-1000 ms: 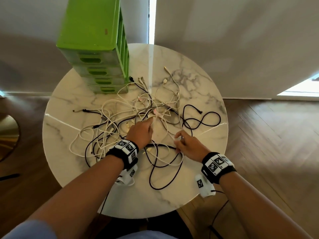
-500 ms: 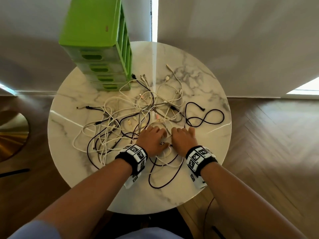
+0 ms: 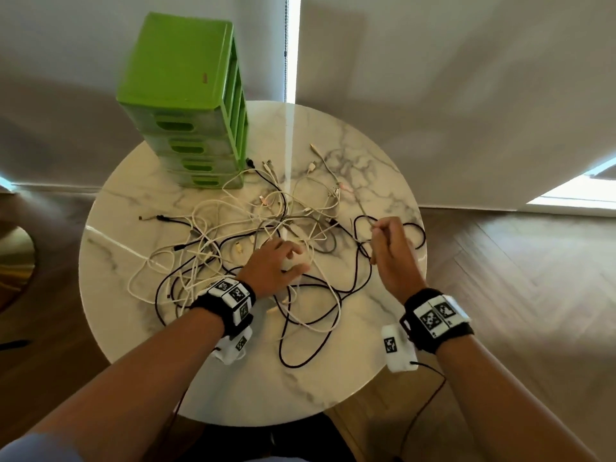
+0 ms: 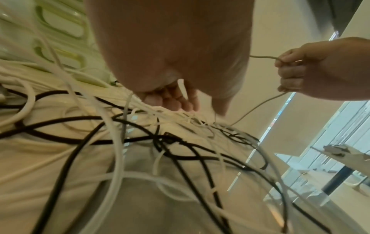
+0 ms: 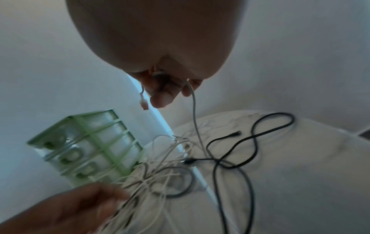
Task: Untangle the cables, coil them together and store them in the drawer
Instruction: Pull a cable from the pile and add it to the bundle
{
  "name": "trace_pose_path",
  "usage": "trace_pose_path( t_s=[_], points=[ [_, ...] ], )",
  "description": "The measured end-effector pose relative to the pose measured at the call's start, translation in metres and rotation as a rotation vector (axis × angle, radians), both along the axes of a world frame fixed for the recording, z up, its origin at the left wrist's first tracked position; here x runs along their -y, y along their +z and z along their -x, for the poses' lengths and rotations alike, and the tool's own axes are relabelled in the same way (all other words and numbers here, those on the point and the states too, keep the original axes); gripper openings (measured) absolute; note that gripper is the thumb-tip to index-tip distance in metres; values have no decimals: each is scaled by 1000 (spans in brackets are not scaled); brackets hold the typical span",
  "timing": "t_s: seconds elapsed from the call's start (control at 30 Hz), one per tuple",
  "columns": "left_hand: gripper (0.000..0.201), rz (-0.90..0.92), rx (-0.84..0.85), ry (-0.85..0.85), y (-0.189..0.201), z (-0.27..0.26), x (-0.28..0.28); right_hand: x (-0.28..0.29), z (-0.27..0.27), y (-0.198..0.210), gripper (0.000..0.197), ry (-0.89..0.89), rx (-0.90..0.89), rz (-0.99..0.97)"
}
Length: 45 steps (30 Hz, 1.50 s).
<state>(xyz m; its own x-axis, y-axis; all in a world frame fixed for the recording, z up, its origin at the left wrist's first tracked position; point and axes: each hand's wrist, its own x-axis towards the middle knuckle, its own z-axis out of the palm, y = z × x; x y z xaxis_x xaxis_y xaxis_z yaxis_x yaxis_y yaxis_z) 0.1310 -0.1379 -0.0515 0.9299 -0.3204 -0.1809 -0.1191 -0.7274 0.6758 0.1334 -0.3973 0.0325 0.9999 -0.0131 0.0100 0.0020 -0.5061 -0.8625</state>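
A tangle of white and black cables point(image 3: 253, 241) lies spread over the middle of the round marble table point(image 3: 333, 381). My left hand point(image 3: 293, 261) rests on the tangle's near side, its fingers point(image 4: 176, 98) curled round a white cable point(image 4: 181, 88). Raised above the table to the right, my right hand point(image 3: 378, 230) grips a thin grey cable point(image 5: 193, 107); that cable runs down into the tangle. Its short end with a small plug point(image 5: 144, 105) hangs from the fist. The green drawer unit point(image 3: 180, 81) stands at the table's far left, drawers closed.
A black cable loop point(image 3: 421, 235) lies at the table's right edge, just beyond my right hand. Another black loop point(image 3: 300, 363) reaches toward the near edge. White loops spread to the left point(image 3: 140, 278). Wooden floor surrounds the table; a wall stands behind it.
My right hand has left the tangle and risen to the right, drawing the thin grey cable up with it. The left hand stays on the pile, gripping white cable.
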Motion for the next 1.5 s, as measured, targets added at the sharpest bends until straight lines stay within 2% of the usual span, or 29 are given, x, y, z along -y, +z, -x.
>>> trace_pose_path(
  t_s=[0.1, 0.23, 0.4, 0.5, 0.6, 0.7, 0.83, 0.9, 1.0, 1.1, 1.23, 1.33, 1.4, 1.5],
  points=[
    [51, 307, -16, -21, 26, 11, 16, -31, 16, -1, 10, 152, -3, -49],
    [48, 573, -122, 127, 59, 12, 25, -67, 36, -9, 11, 345, -11, -9],
    [41, 687, -69, 293, 71, 14, 8, -83, 45, -29, 32, 497, -113, 164],
    [40, 904, -181, 352, 89, 20, -8, -77, 39, -40, 38, 546, -187, 334],
    [42, 1080, -153, 422, 116, 14, -41, -58, 35, -54, 36, 616, -294, 516],
    [45, 1040, -68, 437, 137, 6, -76, -38, 33, -62, 32, 667, -323, 605],
    [43, 837, 16, 452, 144, 12, -90, -55, 18, -37, 34, 577, -174, 681],
    [50, 777, -47, 419, 140, 17, -87, -72, 12, -18, 35, 513, -84, 638],
    [52, 573, -265, 279, 128, 24, -74, -98, 12, 5, 39, 527, 2, 605],
    [56, 416, -321, 254, 115, 26, -57, -122, 24, 20, 50, 579, 101, 620],
    [56, 582, -356, 306, 124, 25, -46, -132, 34, 22, 46, 555, 113, 562],
    [59, 760, -372, 338, 126, 22, -41, -136, 39, 25, 30, 610, 52, 393],
    [50, 926, -320, 380, 128, 20, -40, -135, 42, 25, 31, 654, -49, 285],
    [37, 1252, -292, 446, 146, 18, -50, -124, 43, 13, 36, 663, -95, 223]
  ],
)
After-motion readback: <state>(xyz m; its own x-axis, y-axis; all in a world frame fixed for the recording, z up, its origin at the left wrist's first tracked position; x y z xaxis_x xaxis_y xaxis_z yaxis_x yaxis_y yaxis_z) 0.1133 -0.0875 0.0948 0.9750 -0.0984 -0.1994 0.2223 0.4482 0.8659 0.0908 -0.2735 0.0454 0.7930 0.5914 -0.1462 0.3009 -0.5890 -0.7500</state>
